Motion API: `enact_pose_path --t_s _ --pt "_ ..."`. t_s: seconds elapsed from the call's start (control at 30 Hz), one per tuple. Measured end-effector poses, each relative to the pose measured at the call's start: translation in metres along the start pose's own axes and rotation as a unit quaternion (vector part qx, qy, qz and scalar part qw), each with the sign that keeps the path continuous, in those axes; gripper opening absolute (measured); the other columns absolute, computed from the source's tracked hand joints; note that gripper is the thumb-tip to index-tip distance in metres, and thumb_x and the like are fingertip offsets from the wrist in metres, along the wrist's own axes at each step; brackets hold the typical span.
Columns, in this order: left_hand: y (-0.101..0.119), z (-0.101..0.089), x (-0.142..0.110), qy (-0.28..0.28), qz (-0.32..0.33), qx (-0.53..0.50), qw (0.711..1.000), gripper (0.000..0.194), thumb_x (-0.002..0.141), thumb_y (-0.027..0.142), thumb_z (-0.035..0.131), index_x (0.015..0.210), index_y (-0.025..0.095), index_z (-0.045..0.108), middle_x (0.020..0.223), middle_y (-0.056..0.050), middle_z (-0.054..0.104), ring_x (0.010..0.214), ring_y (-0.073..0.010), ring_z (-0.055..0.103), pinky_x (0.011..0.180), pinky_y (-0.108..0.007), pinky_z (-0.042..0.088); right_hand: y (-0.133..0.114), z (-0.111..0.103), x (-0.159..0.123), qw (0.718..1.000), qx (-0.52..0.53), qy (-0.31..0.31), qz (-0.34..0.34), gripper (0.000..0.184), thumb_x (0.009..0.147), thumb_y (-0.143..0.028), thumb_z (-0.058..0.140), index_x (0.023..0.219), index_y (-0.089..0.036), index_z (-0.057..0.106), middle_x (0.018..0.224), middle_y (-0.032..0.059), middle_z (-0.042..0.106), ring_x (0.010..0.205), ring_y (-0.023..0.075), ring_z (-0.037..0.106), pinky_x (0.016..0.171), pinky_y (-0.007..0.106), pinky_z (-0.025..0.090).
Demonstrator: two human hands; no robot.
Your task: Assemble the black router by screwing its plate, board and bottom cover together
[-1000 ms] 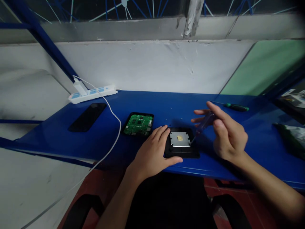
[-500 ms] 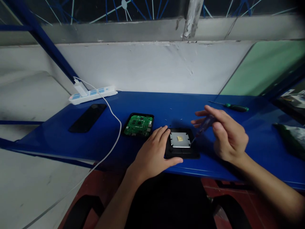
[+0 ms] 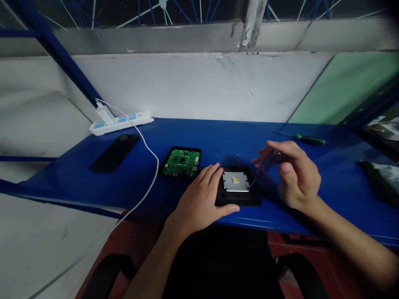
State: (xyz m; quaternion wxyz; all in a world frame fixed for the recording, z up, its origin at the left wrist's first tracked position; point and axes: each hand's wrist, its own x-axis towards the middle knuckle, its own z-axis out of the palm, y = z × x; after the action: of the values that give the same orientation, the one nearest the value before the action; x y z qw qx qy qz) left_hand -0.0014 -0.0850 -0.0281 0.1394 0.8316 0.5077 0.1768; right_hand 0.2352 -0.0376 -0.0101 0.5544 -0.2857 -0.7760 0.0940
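Note:
My left hand (image 3: 199, 199) grips a black plastic casing half (image 3: 240, 200) at its left side, thumb along the near edge and fingers at the far left corner. Set in the casing is a silver metal plate (image 3: 229, 186) with a small yellowish pad (image 3: 235, 180) on it. My right hand (image 3: 296, 178) holds a screwdriver (image 3: 268, 162) with a see-through purple handle, tilted. Its tip meets the plate's near right corner; any screw there is too small to make out. Left of the casing lies another black casing (image 3: 199, 154) holding a green circuit board (image 3: 181, 162).
Several tiny screws (image 3: 237, 155) lie on the blue table (image 3: 199, 131) beyond the casing. A green-handled screwdriver (image 3: 310, 140) rests at the back right. A black phone (image 3: 114, 153), a white power strip (image 3: 124, 122) and its trailing cable (image 3: 155, 166) are at left. A shiny bag (image 3: 382, 178) lies far right.
My right hand has shifted and its fingers have turned a little around the screwdriver handle, while the tip stays at the plate's corner. My left hand and the casing stay put.

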Motion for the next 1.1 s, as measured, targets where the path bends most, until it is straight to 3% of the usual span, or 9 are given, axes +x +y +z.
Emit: enact_pose_path --t_s 0.13,0.23,0.37,0.53,0.63,0.73,0.8,0.97,1.1 --pt "0.0 0.0 0.0 -0.009 -0.005 0.0 1.0 0.094 0.081 0.062 0.071 0.15 0.01 0.036 0.159 -0.017 0.035 0.149 -0.0326 0.03 0.121 -0.049 0.033 -0.004 0.001 -0.003 0.998 0.029 -0.01 0.048 0.046 0.102 -0.027 0.04 0.147 -0.033 0.048 0.125 0.0073 0.07 0.089 0.0237 0.074 0.077 0.047 0.063" --pt "0.0 -0.001 0.0 -0.011 -0.006 0.0 1.0 0.094 0.081 0.062 0.072 0.15 0.011 0.035 0.159 -0.017 0.035 0.149 -0.0322 0.03 0.121 -0.048 0.033 -0.007 0.002 -0.004 0.998 0.013 -0.005 0.056 0.049 0.101 -0.021 0.043 0.149 -0.032 0.045 0.131 0.0071 0.068 0.091 0.0219 0.075 0.079 0.044 0.063" --pt "0.0 -0.001 0.001 -0.007 -0.004 0.002 1.0 0.092 0.082 0.061 0.071 0.15 0.011 0.036 0.159 -0.018 0.036 0.149 -0.0321 0.031 0.12 -0.049 0.033 -0.008 0.003 -0.001 0.999 -0.03 0.011 0.038 0.052 0.096 -0.015 0.054 0.144 -0.033 0.051 0.11 0.0045 0.074 0.082 0.0176 0.074 0.073 0.036 0.062" --pt "0.001 -0.001 0.0 -0.007 -0.003 -0.003 1.0 0.091 0.082 0.061 0.071 0.15 0.013 0.036 0.159 -0.018 0.035 0.148 -0.0326 0.031 0.12 -0.049 0.034 0.001 0.0 0.002 0.999 -0.033 0.027 -0.012 0.049 0.084 -0.019 0.072 0.13 -0.035 0.063 0.086 0.0007 0.065 0.067 0.0168 0.066 0.057 0.035 0.056" --pt "0.0 -0.001 -0.001 -0.003 -0.002 -0.008 1.0 0.09 0.082 0.061 0.071 0.15 0.014 0.035 0.159 -0.017 0.036 0.149 -0.0329 0.031 0.12 -0.05 0.034 0.001 -0.002 0.001 1.0 -0.013 0.017 -0.017 0.037 0.093 -0.025 0.06 0.13 -0.033 0.064 0.092 0.0035 0.069 0.073 0.0201 0.069 0.062 0.04 0.058" --pt "0.0 -0.001 0.0 -0.001 -0.004 -0.011 1.0 0.09 0.082 0.06 0.072 0.15 0.015 0.035 0.159 -0.016 0.036 0.149 -0.0335 0.031 0.12 -0.051 0.034 -0.004 -0.002 -0.001 1.0 0.015 -0.002 0.024 0.042 0.1 -0.022 0.044 0.14 -0.03 0.057 0.114 0.0065 0.072 0.086 0.0216 0.073 0.074 0.044 0.061" --pt "0.0 -0.001 0.0 -0.005 -0.007 -0.009 1.0 0.091 0.081 0.06 0.072 0.15 0.014 0.035 0.159 -0.017 0.036 0.149 -0.0338 0.031 0.12 -0.05 0.034 -0.007 -0.001 -0.002 0.999 0.01 -0.004 0.035 0.048 0.099 -0.016 0.047 0.144 -0.029 0.052 0.121 0.0063 0.071 0.09 0.0205 0.074 0.077 0.042 0.061" --pt "0.001 -0.002 0.0 -0.003 -0.003 -0.008 1.0 0.09 0.082 0.06 0.072 0.15 0.014 0.035 0.159 -0.016 0.036 0.149 -0.0327 0.03 0.121 -0.049 0.033 -0.002 -0.001 0.0 0.999 -0.034 0.02 -0.02 0.054 0.085 -0.013 0.069 0.135 -0.033 0.061 0.093 0.0024 0.07 0.074 0.0185 0.069 0.063 0.037 0.057" --pt "0.001 -0.002 0.0 -0.007 -0.005 0.0 1.0 0.091 0.082 0.059 0.072 0.15 0.011 0.036 0.159 -0.017 0.036 0.149 -0.0324 0.03 0.121 -0.048 0.033 0.004 -0.002 0.001 0.997 -0.037 0.015 -0.059 0.044 0.084 -0.022 0.072 0.127 -0.032 0.064 0.089 0.0026 0.067 0.07 0.0201 0.067 0.062 0.04 0.055"
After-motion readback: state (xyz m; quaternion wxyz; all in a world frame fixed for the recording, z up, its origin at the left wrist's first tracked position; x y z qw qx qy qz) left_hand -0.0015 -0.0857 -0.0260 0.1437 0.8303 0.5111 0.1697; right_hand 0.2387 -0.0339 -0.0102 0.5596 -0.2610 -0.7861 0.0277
